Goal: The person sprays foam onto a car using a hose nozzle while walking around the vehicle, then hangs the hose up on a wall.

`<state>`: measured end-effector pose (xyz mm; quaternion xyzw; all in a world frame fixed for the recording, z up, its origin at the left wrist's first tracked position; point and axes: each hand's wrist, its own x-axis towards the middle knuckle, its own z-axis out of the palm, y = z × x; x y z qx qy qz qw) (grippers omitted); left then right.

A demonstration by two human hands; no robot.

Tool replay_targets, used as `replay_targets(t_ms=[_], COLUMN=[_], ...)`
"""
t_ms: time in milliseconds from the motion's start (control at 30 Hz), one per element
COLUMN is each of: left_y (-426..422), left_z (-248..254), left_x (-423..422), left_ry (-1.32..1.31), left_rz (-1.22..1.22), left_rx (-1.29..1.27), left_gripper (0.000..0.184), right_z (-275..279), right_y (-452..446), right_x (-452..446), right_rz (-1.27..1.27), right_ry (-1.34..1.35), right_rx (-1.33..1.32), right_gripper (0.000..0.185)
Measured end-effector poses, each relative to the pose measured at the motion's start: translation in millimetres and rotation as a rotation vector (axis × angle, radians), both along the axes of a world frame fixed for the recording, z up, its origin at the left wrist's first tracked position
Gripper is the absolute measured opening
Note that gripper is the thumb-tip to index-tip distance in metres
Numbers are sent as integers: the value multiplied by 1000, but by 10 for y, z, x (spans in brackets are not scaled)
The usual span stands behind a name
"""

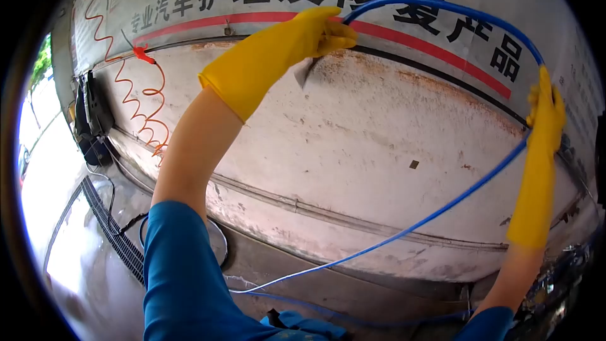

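A blue hose (435,4) arches between my two raised hands in front of the wall. My left hand (325,31), in a long yellow rubber glove, is closed around one part of it at the upper middle. Just under that hand hangs a greyish flat piece (304,73) whose kind I cannot make out. At the right, my right hand (545,108), gloved the same way, grips the hose where the arch comes down. From there the hose slants down to the left towards the floor.
A pale, stained wall panel (379,145) stands ahead under a printed sign (208,19). At the left hang a coiled orange air hose (154,91) with a red fitting and a dark bag-like object (95,113). A floor drain grate (113,233) lies lower left; shiny dark material (562,278) sits lower right.
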<state>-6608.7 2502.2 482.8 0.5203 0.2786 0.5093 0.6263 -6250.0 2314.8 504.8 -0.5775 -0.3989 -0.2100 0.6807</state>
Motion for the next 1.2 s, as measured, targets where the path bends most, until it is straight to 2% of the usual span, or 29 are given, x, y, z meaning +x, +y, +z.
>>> replay_targets(t_ms=[33, 100, 167, 233, 300, 367, 433, 500, 533, 600, 633, 667, 733, 800, 833, 867, 933, 967, 1000, 1100, 1200], left_y=[-59, -366, -529, -669, -712, -628, -627, -601, -533, -15, 243, 492, 396, -143, -289, -360, -450, -497, -515, -538, -706], left_z=[-38, -163, -381, -665, -948, -1351, -1703, -1994, -2170, -2899, -3308, -3705, -3727, -3230, -3152, -3098, -3044, -2952, -2791, -2278, -1877], left_x=[30, 103, 237, 504, 832, 1198, 1548, 1904, 2032, 2203, 2230, 2255, 1977, 1565, 1378, 1153, 660, 449, 281, -212, -390], left_ry=[43, 131, 195, 244, 280, 82, -132, -249, -301, 426, 567, 701, 275, -122, -185, -93, -105, -206, -273, -242, -135], left_rz=[63, 188, 144, 10, -229, -540, -650, -491, -407, -288, -183, -17, 11, -58, 25, 115, 201, 190, 237, 321, 419], left_rx=[98, 295, 553, 530, 374, 264, 61, -240, -388, 293, 581, 855, 462, -185, -225, -135, 70, 189, 190, 392, 394], left_gripper=[51, 47, 44, 46, 47, 51, 52, 52, 52, 53, 54, 55, 59, 70, 76, 82, 83, 80, 73, 68, 60], right_z=[85, 158, 175, 67, 77, -14, -27, 6, 0, 32, 43, -15, 28, 14, -12, -38, -161, -210, -256, -469, -546], right_y=[87, 294, 538, 699, 766, 863, 825, 651, 642, 535, 479, 478, 397, 337, 331, 335, 363, 375, 363, 369, 404], right_x=[-30, -261, -425, -755, -897, -897, -893, -891, -840, -749, -694, -594, -537, -475, -431, -390, -258, -221, -241, -245, -361], right_rz=[63, 202, 221, 106, 53, 5, -30, -55, -114, -109, -106, -106, -87, -44, -11, 28, 177, 255, 238, 276, 280], right_ry=[-14, -55, -223, -391, -556, -504, -486, -487, -508, -530, -539, -560, -439, -338, -303, -272, -210, -181, -120, 10, 78], right_rx=[-76, -47, -155, -186, -428, -381, -389, -452, -393, -426, -439, -320, -521, -640, -654, -664, -640, -624, -618, -577, -548], right_gripper=[57, 60, 65, 60, 64, 65, 66, 68, 65, 62, 61, 55, 61, 62, 59, 56, 49, 46, 48, 48, 47])
